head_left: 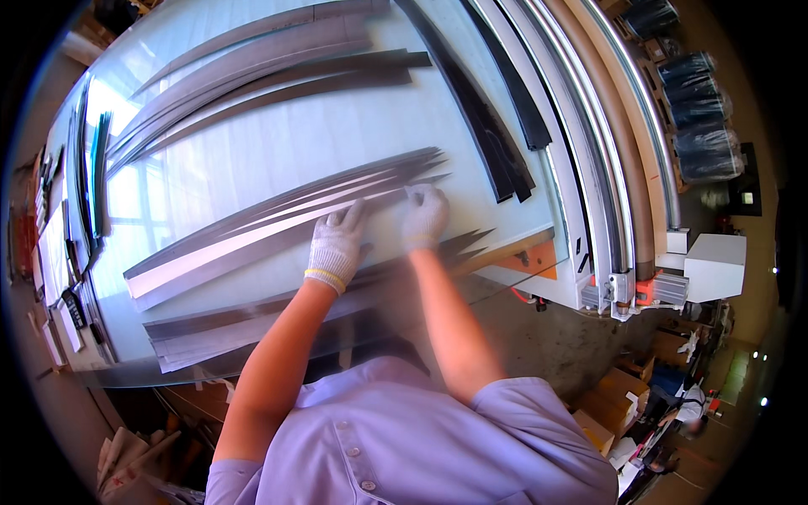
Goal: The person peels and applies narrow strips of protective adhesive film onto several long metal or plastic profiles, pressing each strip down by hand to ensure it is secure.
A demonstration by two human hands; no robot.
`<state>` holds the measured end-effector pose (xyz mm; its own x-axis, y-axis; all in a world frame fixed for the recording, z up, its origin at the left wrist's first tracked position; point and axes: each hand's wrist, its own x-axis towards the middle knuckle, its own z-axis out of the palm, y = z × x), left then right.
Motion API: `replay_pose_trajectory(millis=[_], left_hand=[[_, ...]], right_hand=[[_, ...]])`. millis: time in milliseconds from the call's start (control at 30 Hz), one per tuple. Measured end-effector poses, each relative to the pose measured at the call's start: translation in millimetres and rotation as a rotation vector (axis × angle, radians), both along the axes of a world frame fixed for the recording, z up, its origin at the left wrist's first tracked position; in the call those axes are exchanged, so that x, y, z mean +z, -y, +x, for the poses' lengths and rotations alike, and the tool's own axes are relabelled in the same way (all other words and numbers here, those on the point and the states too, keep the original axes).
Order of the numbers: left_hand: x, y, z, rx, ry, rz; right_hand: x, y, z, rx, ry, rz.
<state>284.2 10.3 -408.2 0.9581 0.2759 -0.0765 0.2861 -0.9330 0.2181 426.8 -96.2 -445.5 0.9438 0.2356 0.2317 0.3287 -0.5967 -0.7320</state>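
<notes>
My left hand (335,247), in a white knitted glove with a yellow cuff edge, lies on a fanned bundle of long grey strips (252,238), its fingers stretched out. At the right end of that bundle my right hand (426,219), gloved too and slightly blurred, has its fingers curled in a pinch at a grey strip's tip. The strips overlap, with pale and dark faces showing and pointed ends spread at the right. Nearer to me, a second bundle of grey strips (219,326) runs under my forearms, which partly hide it.
Farther back on the glossy pale table (295,139) lie more grey strips (278,46). Black strips (471,109) extend along the right side, beside a machine with long metal rollers (619,160). Dark strips and a black calculator-like device (72,308) are at the left edge. Cardboard boxes (619,396) stand lower right.
</notes>
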Motion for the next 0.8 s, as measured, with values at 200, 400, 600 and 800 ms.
replay_pose_trajectory(millis=[200,400,600,800], left_hand=[[-0.9,-1.2,0.7,0.0,-0.013,-0.004],[-1.0,-2.1,1.6,0.001,-0.027,-0.012],[-0.6,-15.7,9.6,0.065,0.115,-0.16],[-16.7,-28.4,46.0,0.129,0.2,-0.248]], right_hand=[[-8.9,2.1,0.1,0.046,-0.002,0.069],[-9.7,-8.3,-13.2,0.1,-0.016,0.06],[-6.8,-20.2,-30.4,0.214,-0.047,0.025],[0.8,-18.4,-36.4,0.264,-0.032,0.036]])
